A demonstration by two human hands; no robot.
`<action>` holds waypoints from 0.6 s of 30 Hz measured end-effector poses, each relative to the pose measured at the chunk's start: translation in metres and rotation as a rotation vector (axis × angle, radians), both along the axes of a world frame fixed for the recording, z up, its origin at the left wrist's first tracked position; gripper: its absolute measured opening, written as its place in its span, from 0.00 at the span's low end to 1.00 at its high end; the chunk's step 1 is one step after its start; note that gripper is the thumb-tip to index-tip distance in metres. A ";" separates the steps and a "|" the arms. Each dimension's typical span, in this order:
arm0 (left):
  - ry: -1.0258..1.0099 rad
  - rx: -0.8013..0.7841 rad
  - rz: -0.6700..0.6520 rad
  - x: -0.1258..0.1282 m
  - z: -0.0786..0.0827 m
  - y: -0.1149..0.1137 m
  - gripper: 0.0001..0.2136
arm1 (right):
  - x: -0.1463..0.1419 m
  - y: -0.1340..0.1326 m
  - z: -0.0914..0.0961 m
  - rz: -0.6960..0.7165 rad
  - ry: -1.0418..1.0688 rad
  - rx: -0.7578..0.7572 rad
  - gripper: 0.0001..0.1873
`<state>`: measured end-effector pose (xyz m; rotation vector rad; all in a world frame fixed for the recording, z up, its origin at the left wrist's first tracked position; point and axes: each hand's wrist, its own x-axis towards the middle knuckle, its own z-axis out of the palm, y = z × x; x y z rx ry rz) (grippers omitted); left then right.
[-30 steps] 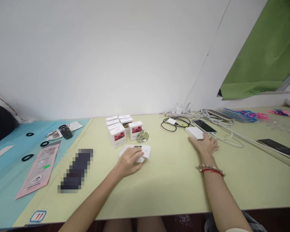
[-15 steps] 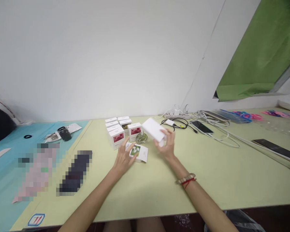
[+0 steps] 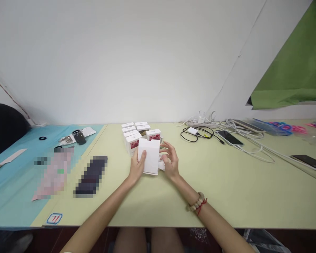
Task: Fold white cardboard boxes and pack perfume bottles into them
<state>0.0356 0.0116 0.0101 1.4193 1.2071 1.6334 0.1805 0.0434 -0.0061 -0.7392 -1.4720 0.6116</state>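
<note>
My left hand [image 3: 136,168] grips the left edge of a plain white box [image 3: 149,156], which stands upright above the pale green table [image 3: 226,189], thumb across its front. My right hand [image 3: 170,160] is at the box's right side with fingers curled; part of it is hidden behind the box. Just behind the box stand several small white cartons with red pictures [image 3: 137,133]. A flat white carton lies under my right hand, mostly hidden.
A power strip with white and black cables [image 3: 200,128] and a phone [image 3: 229,137] lie at the back right, another dark phone [image 3: 309,162] far right. On the blue mat [image 3: 13,182] at left lie a knife [image 3: 6,161], black rings and a small dark jar [image 3: 79,137].
My right hand picked the white box up from the right side of the table and carried it to the middle. My left hand left the flat carton and took hold of the box.
</note>
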 end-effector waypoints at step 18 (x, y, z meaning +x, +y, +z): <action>0.117 -0.051 -0.374 0.004 0.001 -0.007 0.28 | 0.001 -0.005 -0.007 0.295 0.008 -0.281 0.26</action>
